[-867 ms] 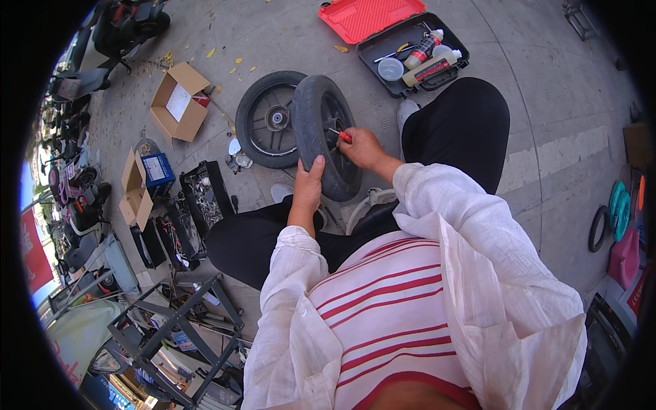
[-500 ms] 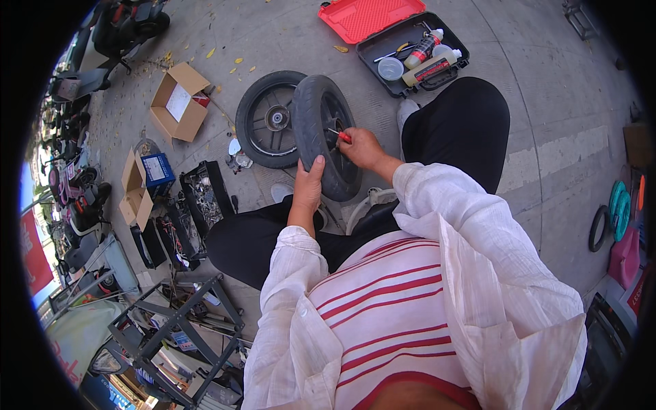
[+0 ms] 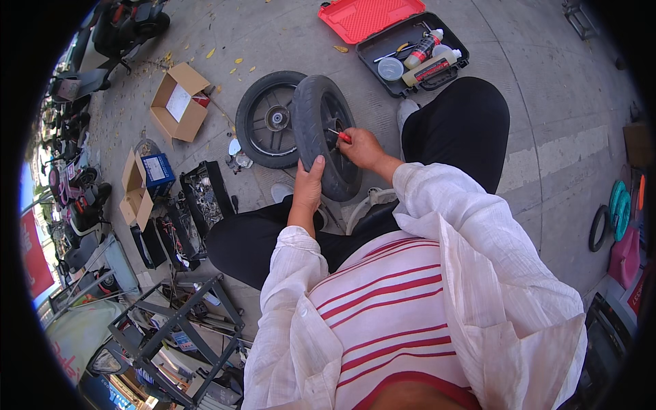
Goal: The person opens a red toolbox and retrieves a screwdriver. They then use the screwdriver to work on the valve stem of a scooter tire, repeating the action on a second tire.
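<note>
Tyre point(image 3: 321, 130) upright, left hand point(image 3: 309, 183) grip clasping tread; right hand point(image 3: 362, 147) grip pinching red-handled tool point(image 3: 339, 134) at rim.

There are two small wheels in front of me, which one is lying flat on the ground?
The far wheel, with its hub and spokes facing up, lies flat on the pavement. The near wheel stands upright on its tread, steadied by the left hand.

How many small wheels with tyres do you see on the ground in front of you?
2. One upright wheel is gripped by the left hand, with the right hand holding a red-handled tool at its hub. The flat wheel lies just behind it. Others may be hidden among the clutter.
</note>
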A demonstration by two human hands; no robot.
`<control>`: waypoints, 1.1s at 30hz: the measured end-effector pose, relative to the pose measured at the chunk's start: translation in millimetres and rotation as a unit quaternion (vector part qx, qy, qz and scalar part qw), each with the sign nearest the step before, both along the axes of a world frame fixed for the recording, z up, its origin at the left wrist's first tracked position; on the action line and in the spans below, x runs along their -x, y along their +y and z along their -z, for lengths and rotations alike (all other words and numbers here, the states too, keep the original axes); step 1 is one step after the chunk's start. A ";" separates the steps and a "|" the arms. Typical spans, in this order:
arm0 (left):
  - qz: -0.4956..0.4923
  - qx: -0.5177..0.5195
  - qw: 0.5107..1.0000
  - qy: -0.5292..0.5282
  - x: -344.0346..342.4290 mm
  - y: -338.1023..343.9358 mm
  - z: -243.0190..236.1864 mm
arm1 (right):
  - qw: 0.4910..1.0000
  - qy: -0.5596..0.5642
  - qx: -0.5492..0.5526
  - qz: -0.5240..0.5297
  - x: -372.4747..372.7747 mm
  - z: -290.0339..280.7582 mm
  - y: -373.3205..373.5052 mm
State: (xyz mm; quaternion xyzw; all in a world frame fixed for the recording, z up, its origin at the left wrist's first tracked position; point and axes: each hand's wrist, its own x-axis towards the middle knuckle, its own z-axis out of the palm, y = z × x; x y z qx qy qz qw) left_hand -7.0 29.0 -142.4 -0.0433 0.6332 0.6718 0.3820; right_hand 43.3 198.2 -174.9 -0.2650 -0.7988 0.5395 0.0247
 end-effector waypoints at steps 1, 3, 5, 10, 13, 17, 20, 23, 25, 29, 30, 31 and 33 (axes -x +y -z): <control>-0.001 0.000 1.000 0.000 -0.1 0.1 -0.2 | 1.000 0.001 0.003 0.000 -0.1 0.2 0.0; -0.001 -0.002 1.000 0.000 -0.2 0.3 -0.6 | 1.000 0.002 0.000 0.000 -0.1 0.7 0.1; -0.001 -0.005 1.000 0.000 -0.3 0.4 -0.6 | 1.000 0.004 -0.001 0.001 -0.1 1.6 0.0; 0.000 -0.008 1.000 0.001 -0.6 0.7 -0.8 | 1.000 0.005 0.007 0.001 -0.1 1.6 0.2; 0.002 -0.009 1.000 0.004 -0.1 0.4 -0.6 | 1.000 0.007 0.006 0.007 0.1 0.6 -0.3; 0.003 -0.010 1.000 0.003 -0.2 0.7 -1.1 | 1.000 0.009 0.002 0.007 0.1 -0.5 -0.1; 0.002 -0.011 1.000 -0.001 -0.3 1.1 -2.7 | 1.000 0.006 0.000 0.004 -0.1 -0.8 0.3; 0.001 -0.010 1.000 -0.005 -0.5 1.7 -3.9 | 1.000 0.004 -0.003 0.002 -0.5 -0.2 0.6; 0.000 -0.012 1.000 -0.005 -0.3 1.8 -4.1 | 1.000 0.002 -0.002 0.002 -0.2 -0.2 0.5; -0.001 -0.011 1.000 -0.003 -0.7 1.8 -3.5 | 1.000 0.003 -0.006 0.001 0.0 -0.4 0.2; 0.000 -0.009 1.000 -0.002 -0.4 1.6 -3.3 | 1.000 0.004 -0.009 0.002 0.3 -0.2 0.2; 0.001 -0.007 1.000 -0.002 -0.3 1.9 -3.7 | 1.000 0.004 -0.012 0.003 0.4 -0.2 0.2; 0.002 -0.003 1.000 0.001 -0.5 2.0 -4.6 | 1.000 0.005 -0.018 0.007 0.5 -0.4 -0.1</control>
